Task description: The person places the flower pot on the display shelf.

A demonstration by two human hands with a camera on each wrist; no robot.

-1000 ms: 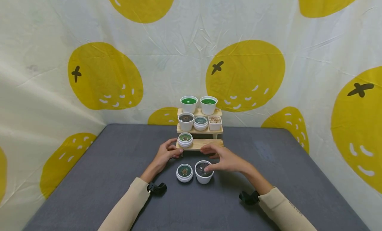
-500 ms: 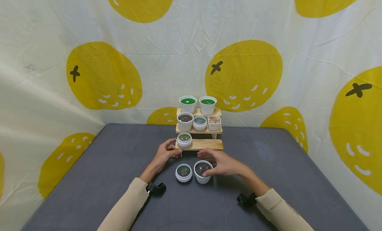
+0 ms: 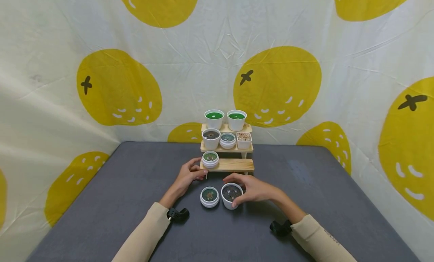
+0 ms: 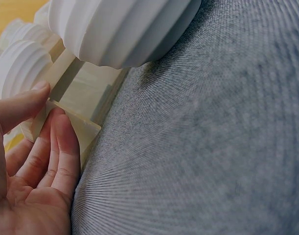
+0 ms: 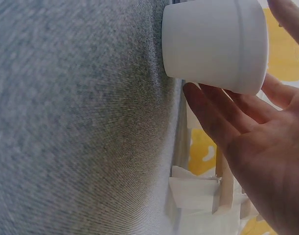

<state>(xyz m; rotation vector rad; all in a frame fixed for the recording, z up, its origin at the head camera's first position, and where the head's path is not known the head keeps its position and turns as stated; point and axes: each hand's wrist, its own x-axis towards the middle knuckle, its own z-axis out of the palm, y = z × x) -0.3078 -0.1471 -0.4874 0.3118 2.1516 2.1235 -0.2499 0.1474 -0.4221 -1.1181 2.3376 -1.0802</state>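
My left hand (image 3: 186,175) pinches the left end of the lowest step of a three-step wooden display stand (image 3: 237,165). In the left wrist view, its thumb and fingertips meet on the pale corner piece. My right hand (image 3: 255,189) is around a white cup (image 3: 231,193) with dark, speckled contents, which stands upright on the table. Its thumb is at the near side of the rim and its fingers at the far side. In the right wrist view, the fingers (image 5: 210,117) extend along the cup's wall; firm contact cannot be made out.
A ridged white jar (image 3: 209,202) with green contents stands left of the cup. Another jar (image 3: 210,160) sits on the stand's lowest step. Cups, a jar and a square tub (image 3: 243,140) fill the upper steps. Grey cloth (image 3: 152,156) covers the table before a patterned curtain (image 3: 200,77).
My right hand has come lower and nearer around the cup, its thumb moving from above the contents to the near rim. The left hand stays on the stand.
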